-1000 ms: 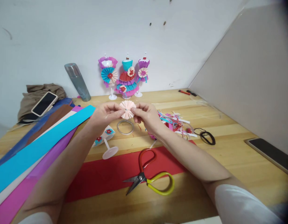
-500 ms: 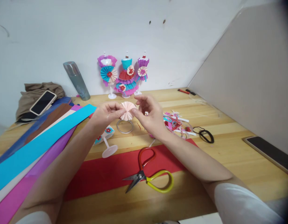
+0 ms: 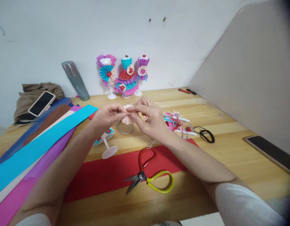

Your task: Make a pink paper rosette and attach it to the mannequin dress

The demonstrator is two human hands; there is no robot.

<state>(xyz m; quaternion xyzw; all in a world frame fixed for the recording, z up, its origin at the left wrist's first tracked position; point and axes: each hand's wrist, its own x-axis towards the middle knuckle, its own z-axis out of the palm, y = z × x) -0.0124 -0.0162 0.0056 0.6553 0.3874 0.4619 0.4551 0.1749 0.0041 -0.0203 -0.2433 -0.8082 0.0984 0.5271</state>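
Note:
A small pink pleated paper rosette (image 3: pixel 127 118) is held above the wooden table (image 3: pixel 229 150) between both hands. My left hand (image 3: pixel 106 116) pinches its left edge with thumb and fingers. My right hand (image 3: pixel 148 119) pinches it at the centre and top, covering much of it. Below the rosette lies a clear tape ring (image 3: pixel 124 128). A small white mannequin stand (image 3: pixel 106 145) with a paper skirt lies tipped over under my left wrist.
Scissors (image 3: pixel 149 179) with red and yellow handles lie on a red paper sheet (image 3: pixel 107 175). Long coloured paper strips (image 3: pixel 36 147) fan out left. Three dressed paper-doll stands (image 3: pixel 123 77), a grey bottle (image 3: pixel 75 80), a phone (image 3: pixel 41 103) on cloth, paper scraps (image 3: pixel 177 124), a black hair tie (image 3: pixel 207 135) and another phone (image 3: pixel 269 153) surround.
My right hand let go of the rosette's right edge, lifted briefly, then came back onto its centre and top. The rosette is now more covered by the fingers.

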